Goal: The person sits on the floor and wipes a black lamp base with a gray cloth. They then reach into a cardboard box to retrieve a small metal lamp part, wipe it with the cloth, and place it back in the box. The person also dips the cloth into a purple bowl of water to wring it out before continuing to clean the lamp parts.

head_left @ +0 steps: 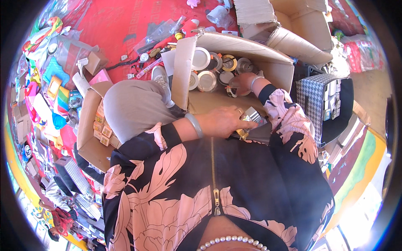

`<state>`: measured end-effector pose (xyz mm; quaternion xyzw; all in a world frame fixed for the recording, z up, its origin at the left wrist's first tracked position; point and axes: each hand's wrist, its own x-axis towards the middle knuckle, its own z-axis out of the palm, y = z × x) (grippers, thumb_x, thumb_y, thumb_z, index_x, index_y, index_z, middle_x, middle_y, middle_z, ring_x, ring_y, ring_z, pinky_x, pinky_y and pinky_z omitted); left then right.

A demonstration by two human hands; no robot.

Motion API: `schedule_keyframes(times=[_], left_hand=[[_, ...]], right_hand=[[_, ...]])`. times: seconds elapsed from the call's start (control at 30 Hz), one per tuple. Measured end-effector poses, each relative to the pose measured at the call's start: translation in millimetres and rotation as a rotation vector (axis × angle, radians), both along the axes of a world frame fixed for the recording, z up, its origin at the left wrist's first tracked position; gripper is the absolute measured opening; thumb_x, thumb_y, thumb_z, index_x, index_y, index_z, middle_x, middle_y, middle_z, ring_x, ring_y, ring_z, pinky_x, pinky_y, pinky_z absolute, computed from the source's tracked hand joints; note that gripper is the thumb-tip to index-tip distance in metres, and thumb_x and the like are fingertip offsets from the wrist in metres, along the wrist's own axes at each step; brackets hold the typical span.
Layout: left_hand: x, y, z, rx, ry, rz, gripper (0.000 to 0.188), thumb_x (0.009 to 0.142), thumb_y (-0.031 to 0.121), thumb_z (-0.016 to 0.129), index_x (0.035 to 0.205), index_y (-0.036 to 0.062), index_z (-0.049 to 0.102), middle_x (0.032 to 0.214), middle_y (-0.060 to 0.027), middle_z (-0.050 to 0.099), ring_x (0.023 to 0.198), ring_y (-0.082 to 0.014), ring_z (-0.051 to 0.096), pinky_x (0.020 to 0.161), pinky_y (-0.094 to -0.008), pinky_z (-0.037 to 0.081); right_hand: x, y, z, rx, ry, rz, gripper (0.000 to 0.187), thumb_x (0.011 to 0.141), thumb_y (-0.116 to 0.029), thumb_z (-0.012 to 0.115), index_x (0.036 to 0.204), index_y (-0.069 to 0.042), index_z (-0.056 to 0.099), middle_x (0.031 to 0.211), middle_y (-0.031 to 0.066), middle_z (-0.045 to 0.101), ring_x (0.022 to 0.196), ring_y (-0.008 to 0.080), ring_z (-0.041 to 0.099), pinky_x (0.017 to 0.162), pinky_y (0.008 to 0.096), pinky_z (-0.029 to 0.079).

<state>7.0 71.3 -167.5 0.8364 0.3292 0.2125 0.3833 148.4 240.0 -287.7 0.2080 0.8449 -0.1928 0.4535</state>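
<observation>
An open cardboard box (217,101) stands in front of me, its far part filled with several round recessed downlights. Among them are a white-faced downlight (201,59) and a gold-rimmed downlight (229,63). My right hand (246,83) reaches inside, fingers closed at the edge of a small round downlight (230,90). At the box's near side, my left hand (226,121) is bent with its fingers closed over something silver and gold, mostly hidden beneath them. Silver packaging (254,115) shows beside those fingers.
To my left, another cardboard box (90,140) holds small orange boxes. A black-and-white checked case (310,106) with small white boxes stands at right. An empty-looking carton (301,23) lies at the far right. Toys and plastic bags crowd the red floor covering (113,29).
</observation>
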Motion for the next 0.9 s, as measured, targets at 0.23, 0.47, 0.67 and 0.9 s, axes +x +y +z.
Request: schedule_keyframes(times=[0.23,0.47,0.67,0.9], left_hand=[[0,0,3,-0.039,0.032,-0.016,0.057,0.075,0.011,0.059,0.128,0.0281,0.044,0.093,-0.0163,0.055,0.082,-0.0323,0.055,0.071,-0.0419,0.045],[2,1,1,0.027,0.03,-0.01,0.06,0.073,0.01,0.059,0.128,0.0282,0.045,0.092,-0.0142,0.055,0.083,-0.0303,0.055,0.07,-0.0396,0.046],[0,5,5,-0.034,0.044,-0.042,0.062,0.071,0.008,0.061,0.128,0.0284,0.045,0.091,-0.0133,0.055,0.085,-0.0297,0.056,0.071,-0.0393,0.046],[2,4,-3,-0.057,0.021,-0.031,0.061,0.071,0.007,0.06,0.127,0.0283,0.046,0.093,-0.0147,0.054,0.088,-0.0306,0.055,0.073,-0.0399,0.046]], right_hand=[[1,24,6,0.153,-0.044,-0.162,0.026,0.082,-0.022,0.053,0.101,-0.009,0.065,0.104,0.0163,0.062,0.092,0.0311,0.061,0.077,0.0403,0.049],[-33,17,8,-0.644,0.539,-1.222,0.024,0.083,-0.011,0.054,0.106,-0.008,0.059,0.089,0.0052,0.06,0.084,0.014,0.059,0.07,0.0307,0.051],[-74,-34,-61,-1.153,0.332,-1.409,0.028,0.088,-0.006,0.045,0.116,-0.006,0.048,0.108,0.0093,0.055,0.094,0.0198,0.056,0.08,0.0345,0.05],[-91,-55,-107,-0.782,0.379,-0.92,0.03,0.089,-0.022,0.048,0.114,-0.006,0.048,0.111,0.0108,0.057,0.099,0.0213,0.058,0.086,0.0372,0.047]])
